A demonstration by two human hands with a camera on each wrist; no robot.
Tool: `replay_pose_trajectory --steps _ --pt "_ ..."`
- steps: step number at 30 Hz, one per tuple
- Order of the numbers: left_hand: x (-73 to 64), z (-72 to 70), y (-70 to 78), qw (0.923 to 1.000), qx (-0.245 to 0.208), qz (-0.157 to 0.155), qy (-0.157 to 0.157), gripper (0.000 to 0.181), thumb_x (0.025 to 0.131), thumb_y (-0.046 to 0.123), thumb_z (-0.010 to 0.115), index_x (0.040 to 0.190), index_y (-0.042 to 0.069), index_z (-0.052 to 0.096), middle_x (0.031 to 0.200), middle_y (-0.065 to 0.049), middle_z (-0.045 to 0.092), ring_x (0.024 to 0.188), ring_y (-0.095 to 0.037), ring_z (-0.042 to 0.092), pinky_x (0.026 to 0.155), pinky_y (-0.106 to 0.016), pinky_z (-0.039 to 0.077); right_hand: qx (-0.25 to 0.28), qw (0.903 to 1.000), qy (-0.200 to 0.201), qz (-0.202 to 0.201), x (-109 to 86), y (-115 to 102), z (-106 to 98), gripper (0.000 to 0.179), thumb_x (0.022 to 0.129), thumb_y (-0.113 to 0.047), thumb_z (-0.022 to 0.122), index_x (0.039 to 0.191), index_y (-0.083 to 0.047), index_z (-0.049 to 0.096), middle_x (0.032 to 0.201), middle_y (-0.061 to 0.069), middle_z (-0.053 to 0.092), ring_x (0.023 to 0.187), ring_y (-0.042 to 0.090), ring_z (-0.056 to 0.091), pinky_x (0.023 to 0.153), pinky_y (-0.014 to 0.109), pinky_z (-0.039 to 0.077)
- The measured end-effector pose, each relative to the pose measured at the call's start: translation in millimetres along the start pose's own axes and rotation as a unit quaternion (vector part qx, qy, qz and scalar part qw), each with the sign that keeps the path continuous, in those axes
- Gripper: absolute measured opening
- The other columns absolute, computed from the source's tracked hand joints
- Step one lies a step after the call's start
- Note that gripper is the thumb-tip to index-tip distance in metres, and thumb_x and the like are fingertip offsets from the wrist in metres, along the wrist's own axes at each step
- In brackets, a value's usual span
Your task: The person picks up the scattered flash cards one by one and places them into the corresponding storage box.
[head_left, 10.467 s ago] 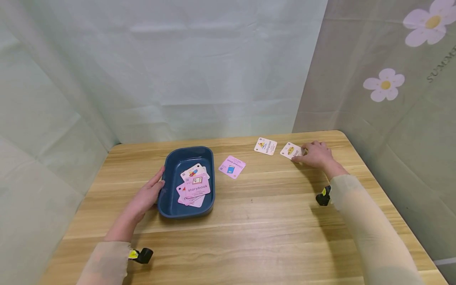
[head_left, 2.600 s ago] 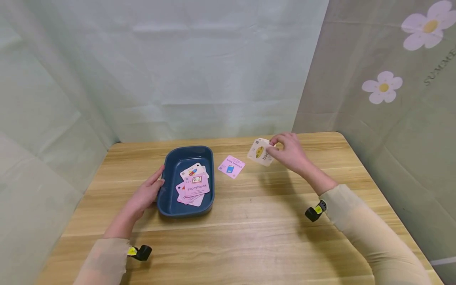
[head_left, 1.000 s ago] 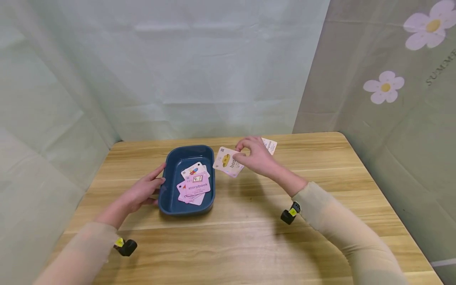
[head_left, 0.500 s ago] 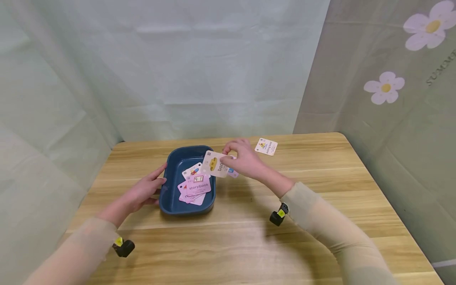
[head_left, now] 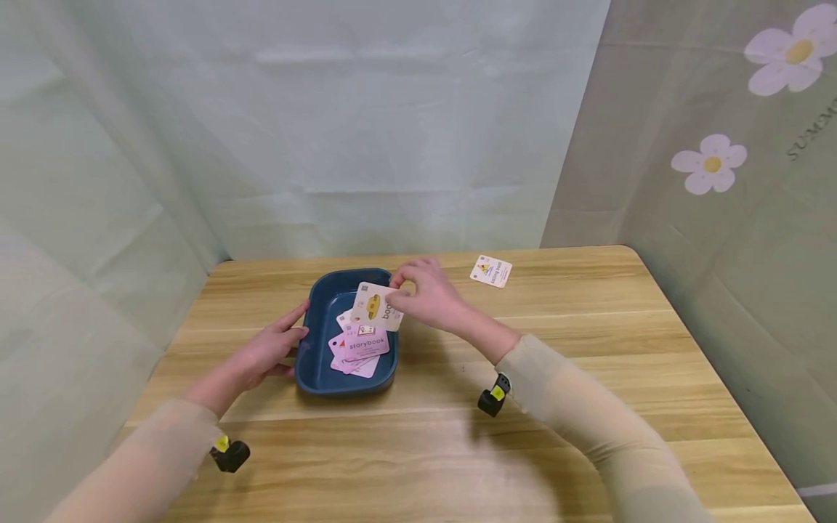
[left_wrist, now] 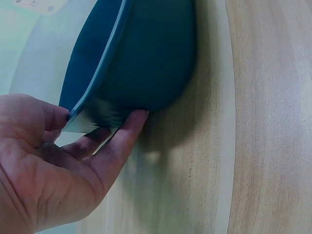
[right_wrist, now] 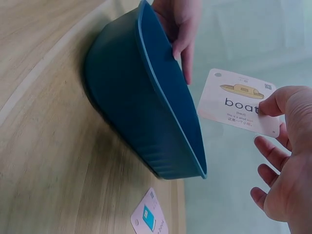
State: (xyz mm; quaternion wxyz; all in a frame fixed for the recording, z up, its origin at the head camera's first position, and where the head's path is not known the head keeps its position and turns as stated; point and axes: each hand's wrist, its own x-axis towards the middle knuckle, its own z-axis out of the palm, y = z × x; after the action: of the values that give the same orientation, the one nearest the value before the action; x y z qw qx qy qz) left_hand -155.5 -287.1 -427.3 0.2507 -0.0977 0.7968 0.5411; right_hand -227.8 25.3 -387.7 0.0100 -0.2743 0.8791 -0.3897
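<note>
My right hand (head_left: 433, 296) pinches a white flash card printed "boat" (right_wrist: 238, 103) between thumb and fingers. The card is tilted over the right side of a blue rectangular bin (head_left: 317, 374), overlapping the cards below in the head view. At the bin's left side, my left hand (head_left: 267, 354) grips the wall, thumb at the rim and other fingers against the outside. Several cards lie in the bin, a pink "storybook" card (head_left: 368, 346) on top. A pink card with a blue book (right_wrist: 149, 214) lies beside the bin, hidden by my right hand in the head view.
A white "sailing boat" card (head_left: 491, 271) lies near the table's back edge, right of the bin. The wooden table (head_left: 418, 450) meets pale cloth walls (head_left: 392, 131) at the back and sides. Small black cameras (head_left: 492, 399) sit at both wrists.
My right hand picked up the boat card at the back right and carried it left, past the sailing boat and Chinese book cards, to over the bin. My left hand stays at the bin.
</note>
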Motion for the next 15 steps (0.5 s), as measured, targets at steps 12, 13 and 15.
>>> replay_pose_trajectory --steps 12,13,15 --pt "-1.0 0.7 -0.8 1.0000 0.004 0.003 -0.002 0.065 0.112 0.026 0.034 0.163 0.039 -0.003 0.165 -0.032 0.010 0.137 -0.053 0.040 0.080 -0.042 0.058 -0.062 0.9974 -0.023 -0.029 6.6 -7.7 18.1 0.007 0.089 -0.027 0.070 0.087 -0.022 0.067 0.124 -0.003 0.062 0.123 0.024 0.043 0.103 0.042 0.040" --pt "-1.4 0.7 -0.6 1.0000 0.004 0.004 -0.003 0.065 0.112 0.026 0.034 0.163 0.040 -0.003 0.165 -0.033 0.010 0.137 -0.053 0.040 0.080 -0.043 0.058 -0.071 0.9966 -0.026 -0.035 6.9 -7.8 19.5 0.007 0.090 -0.028 0.070 0.087 -0.022 0.067 0.122 -0.004 0.062 0.123 0.024 0.043 0.103 0.041 0.039" --pt "-1.8 0.7 -0.2 1.0000 0.004 0.004 -0.003 0.065 0.112 0.026 0.034 0.163 0.039 -0.003 0.165 -0.033 0.010 0.137 -0.053 0.041 0.080 -0.043 0.057 -0.084 0.9950 -0.033 -0.043 6.7 -7.7 22.2 0.007 0.091 -0.029 0.069 0.086 -0.024 0.067 0.120 -0.006 0.062 0.122 0.023 0.044 0.103 0.040 0.039"
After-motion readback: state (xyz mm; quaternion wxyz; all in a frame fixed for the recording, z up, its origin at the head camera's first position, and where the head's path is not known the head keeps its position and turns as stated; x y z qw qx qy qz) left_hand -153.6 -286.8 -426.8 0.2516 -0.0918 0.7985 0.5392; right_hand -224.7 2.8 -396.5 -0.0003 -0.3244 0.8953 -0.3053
